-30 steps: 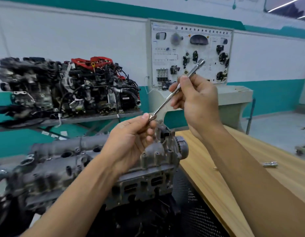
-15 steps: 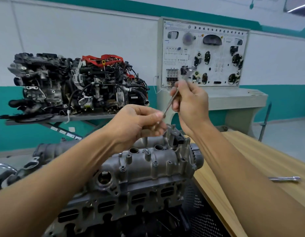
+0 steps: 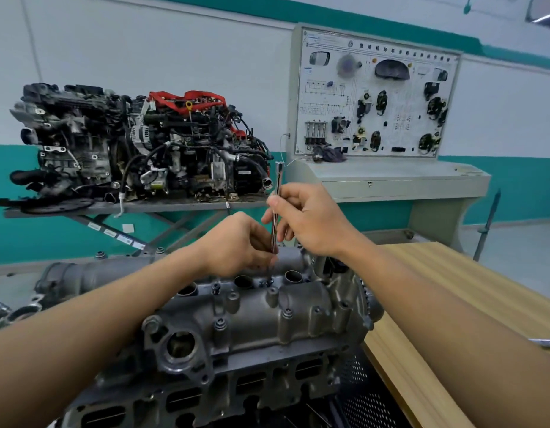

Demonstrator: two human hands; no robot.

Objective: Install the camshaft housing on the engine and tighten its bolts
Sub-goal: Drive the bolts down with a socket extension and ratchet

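Note:
The grey cast camshaft housing [image 3: 267,316] sits on top of the engine [image 3: 205,393] in the lower middle of the view. A slim chrome socket driver [image 3: 276,193] stands nearly upright over a bolt hole [image 3: 269,283] between two round plug wells. My right hand [image 3: 313,220] grips the upper shaft of the driver. My left hand [image 3: 239,245] pinches the driver's lower end just above the housing. The driver's tip and the bolt under it are mostly hidden by my left fingers. Several bolt heads [image 3: 219,324] stand along the housing's near edge.
A wooden table [image 3: 452,291] runs along the right, with a metal tool [image 3: 545,341] at its right edge. Behind stand another engine [image 3: 137,146] on a stand and a training panel console [image 3: 378,100]. Black perforated mesh [image 3: 360,393] lies beside the engine.
The driver has swung from a steep slant to nearly upright and dropped onto the housing. Both hands came down with it, and my view has tilted lower, showing more of the housing.

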